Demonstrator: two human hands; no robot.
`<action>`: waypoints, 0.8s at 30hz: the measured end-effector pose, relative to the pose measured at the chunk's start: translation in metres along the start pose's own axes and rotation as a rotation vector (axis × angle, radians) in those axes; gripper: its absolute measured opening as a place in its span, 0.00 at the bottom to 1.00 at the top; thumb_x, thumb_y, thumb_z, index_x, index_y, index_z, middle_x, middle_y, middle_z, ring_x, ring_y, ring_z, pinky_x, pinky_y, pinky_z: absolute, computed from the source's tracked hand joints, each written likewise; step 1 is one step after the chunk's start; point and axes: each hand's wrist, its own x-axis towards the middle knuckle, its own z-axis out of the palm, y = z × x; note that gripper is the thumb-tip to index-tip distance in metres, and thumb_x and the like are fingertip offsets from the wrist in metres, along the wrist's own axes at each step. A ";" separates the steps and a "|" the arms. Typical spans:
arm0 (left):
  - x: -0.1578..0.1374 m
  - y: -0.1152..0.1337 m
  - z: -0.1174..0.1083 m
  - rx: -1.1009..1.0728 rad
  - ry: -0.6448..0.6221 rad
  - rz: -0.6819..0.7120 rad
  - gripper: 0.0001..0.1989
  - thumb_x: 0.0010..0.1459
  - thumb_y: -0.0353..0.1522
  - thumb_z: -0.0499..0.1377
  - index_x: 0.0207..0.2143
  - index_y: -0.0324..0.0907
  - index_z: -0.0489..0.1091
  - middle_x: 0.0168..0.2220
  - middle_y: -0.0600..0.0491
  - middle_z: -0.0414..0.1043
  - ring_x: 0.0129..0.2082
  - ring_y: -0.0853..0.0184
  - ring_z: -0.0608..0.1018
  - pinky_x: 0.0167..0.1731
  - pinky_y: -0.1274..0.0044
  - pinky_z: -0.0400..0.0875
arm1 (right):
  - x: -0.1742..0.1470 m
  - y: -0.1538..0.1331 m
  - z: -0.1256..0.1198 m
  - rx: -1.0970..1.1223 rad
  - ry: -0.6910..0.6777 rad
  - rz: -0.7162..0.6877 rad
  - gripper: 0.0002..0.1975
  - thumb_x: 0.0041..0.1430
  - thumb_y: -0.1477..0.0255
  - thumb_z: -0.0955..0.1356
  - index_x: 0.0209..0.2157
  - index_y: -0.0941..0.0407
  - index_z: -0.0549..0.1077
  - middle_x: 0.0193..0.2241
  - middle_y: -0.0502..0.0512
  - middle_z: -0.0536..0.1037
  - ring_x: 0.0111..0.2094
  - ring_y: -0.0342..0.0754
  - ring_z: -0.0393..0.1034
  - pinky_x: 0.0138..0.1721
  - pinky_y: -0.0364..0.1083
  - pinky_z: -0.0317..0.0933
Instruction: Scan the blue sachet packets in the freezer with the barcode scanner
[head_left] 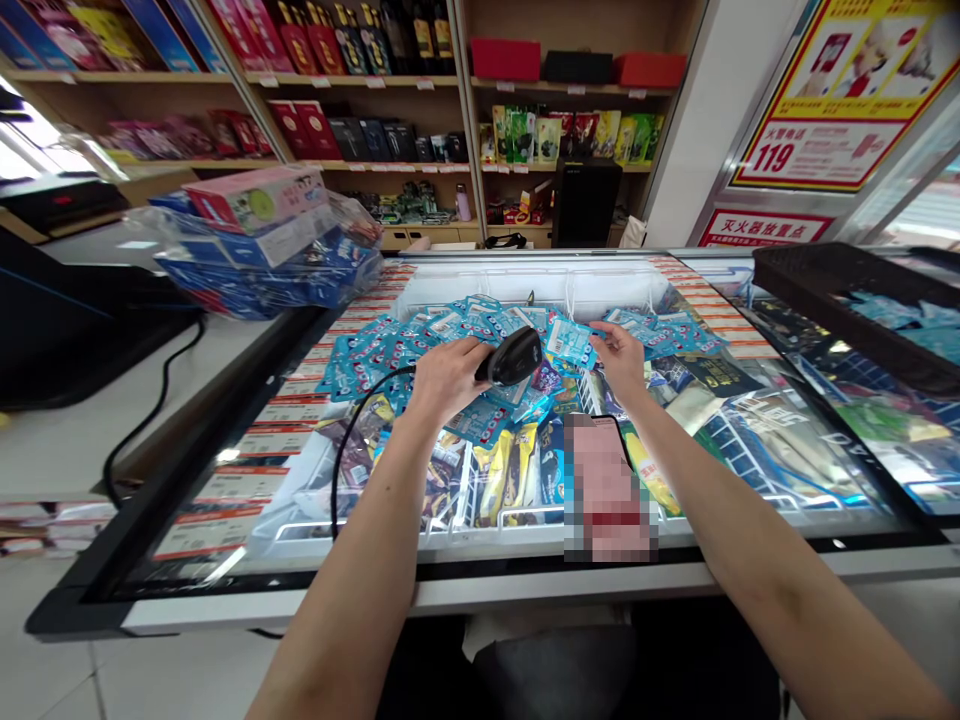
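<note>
My left hand (451, 378) is closed around a black handheld barcode scanner (514, 357), its cable curving down to the left. To the right of the scanner's head, my right hand (619, 358) pinches the edge of a light-blue card-like packet (570, 342) with white panels. Many similar blue packets (367, 360) lie in an overlapping heap on the glass top of a chest freezer, on both sides of my hands. Below my right hand, a phone (609, 480) with a blurred pinkish screen rests on the glass.
Through the freezer glass, wrapped ice creams (506, 465) show in wire baskets. Plastic-wrapped boxes (262, 235) are stacked at the left, near a dark device (67, 310). A brown tray (862, 310) holding blue packets stands at the right. Stocked shelves (360, 82) line the back.
</note>
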 end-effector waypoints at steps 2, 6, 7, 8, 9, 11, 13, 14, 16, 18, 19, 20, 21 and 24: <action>0.000 0.000 0.000 0.001 -0.004 0.008 0.16 0.55 0.36 0.57 0.46 0.45 0.70 0.40 0.48 0.74 0.43 0.58 0.75 0.36 0.71 0.66 | 0.000 0.000 0.000 0.006 0.005 0.009 0.20 0.57 0.60 0.63 0.47 0.55 0.74 0.34 0.53 0.76 0.32 0.46 0.67 0.36 0.47 0.65; -0.001 -0.001 0.001 0.013 -0.003 0.039 0.15 0.55 0.37 0.57 0.46 0.44 0.70 0.39 0.48 0.74 0.42 0.58 0.75 0.36 0.71 0.66 | 0.000 0.003 0.000 0.020 0.010 -0.003 0.20 0.57 0.60 0.63 0.46 0.55 0.74 0.34 0.53 0.76 0.32 0.46 0.67 0.37 0.47 0.65; -0.001 -0.001 0.002 0.014 -0.002 0.045 0.15 0.55 0.37 0.57 0.46 0.45 0.70 0.39 0.48 0.74 0.42 0.58 0.75 0.36 0.71 0.66 | 0.000 0.004 0.000 0.023 0.011 -0.011 0.19 0.57 0.60 0.63 0.46 0.55 0.74 0.34 0.53 0.76 0.32 0.46 0.67 0.37 0.47 0.65; -0.001 -0.001 0.002 0.015 0.000 0.048 0.15 0.55 0.37 0.57 0.45 0.45 0.70 0.39 0.48 0.74 0.42 0.58 0.75 0.35 0.71 0.66 | 0.001 0.005 0.000 0.026 0.011 -0.018 0.19 0.57 0.60 0.64 0.46 0.54 0.74 0.35 0.53 0.76 0.32 0.46 0.67 0.37 0.47 0.65; -0.001 -0.001 0.002 0.017 0.001 0.049 0.15 0.56 0.37 0.57 0.45 0.45 0.70 0.39 0.48 0.74 0.42 0.59 0.75 0.35 0.72 0.66 | 0.001 0.006 0.000 0.030 0.012 -0.022 0.19 0.57 0.60 0.64 0.46 0.54 0.74 0.34 0.53 0.76 0.32 0.46 0.67 0.37 0.47 0.65; -0.001 -0.001 0.003 0.026 0.003 0.048 0.14 0.56 0.36 0.57 0.45 0.45 0.70 0.39 0.49 0.74 0.42 0.59 0.75 0.35 0.72 0.66 | 0.002 0.008 0.001 0.041 0.020 -0.019 0.19 0.57 0.60 0.64 0.46 0.54 0.74 0.33 0.52 0.75 0.31 0.46 0.67 0.36 0.46 0.65; -0.001 -0.001 0.003 0.040 0.002 0.055 0.14 0.55 0.35 0.57 0.45 0.45 0.70 0.39 0.49 0.74 0.42 0.59 0.75 0.35 0.72 0.65 | 0.002 0.011 0.002 0.061 0.027 -0.018 0.18 0.57 0.61 0.65 0.45 0.54 0.75 0.31 0.52 0.75 0.30 0.45 0.66 0.35 0.46 0.65; -0.001 -0.001 0.004 0.046 0.002 0.059 0.14 0.55 0.35 0.57 0.45 0.45 0.70 0.39 0.49 0.74 0.42 0.59 0.75 0.35 0.72 0.65 | 0.003 0.011 0.002 0.070 0.029 -0.021 0.18 0.57 0.61 0.65 0.45 0.54 0.75 0.30 0.51 0.74 0.30 0.45 0.66 0.35 0.46 0.65; -0.001 -0.001 0.004 0.053 0.000 0.064 0.14 0.55 0.35 0.57 0.45 0.45 0.70 0.39 0.49 0.74 0.42 0.59 0.75 0.35 0.72 0.65 | 0.003 0.013 0.003 0.079 0.027 -0.032 0.17 0.57 0.61 0.65 0.45 0.54 0.75 0.30 0.51 0.74 0.30 0.45 0.66 0.34 0.46 0.65; -0.001 -0.001 0.004 0.056 0.000 0.065 0.15 0.55 0.35 0.58 0.45 0.45 0.70 0.39 0.49 0.74 0.42 0.59 0.75 0.34 0.72 0.65 | 0.003 0.013 0.003 0.079 0.024 -0.036 0.17 0.57 0.61 0.65 0.45 0.53 0.74 0.31 0.51 0.74 0.30 0.45 0.66 0.34 0.45 0.64; -0.001 -0.001 0.004 0.057 0.001 0.065 0.15 0.55 0.35 0.58 0.45 0.45 0.70 0.39 0.50 0.74 0.42 0.59 0.75 0.34 0.72 0.65 | 0.003 0.013 0.003 0.079 0.024 -0.035 0.17 0.57 0.61 0.65 0.45 0.53 0.74 0.31 0.51 0.74 0.30 0.45 0.66 0.34 0.45 0.64; -0.001 -0.002 0.004 0.059 0.003 0.067 0.15 0.55 0.35 0.58 0.45 0.45 0.70 0.39 0.50 0.74 0.42 0.59 0.75 0.34 0.72 0.65 | 0.003 0.013 0.003 0.080 0.024 -0.033 0.17 0.57 0.61 0.65 0.45 0.53 0.74 0.31 0.51 0.74 0.30 0.45 0.66 0.33 0.45 0.64; -0.001 -0.002 0.004 0.061 0.003 0.071 0.15 0.55 0.35 0.58 0.45 0.45 0.70 0.39 0.50 0.74 0.42 0.59 0.75 0.34 0.72 0.65 | 0.003 0.013 0.003 0.082 0.022 -0.030 0.17 0.57 0.61 0.65 0.45 0.53 0.74 0.31 0.51 0.74 0.30 0.44 0.66 0.33 0.44 0.64; -0.001 -0.002 0.005 0.058 0.005 0.074 0.15 0.54 0.35 0.59 0.46 0.45 0.69 0.39 0.50 0.74 0.42 0.59 0.75 0.34 0.72 0.65 | 0.003 0.013 0.003 0.094 0.013 -0.019 0.17 0.57 0.61 0.65 0.45 0.54 0.74 0.30 0.50 0.73 0.28 0.44 0.65 0.30 0.43 0.64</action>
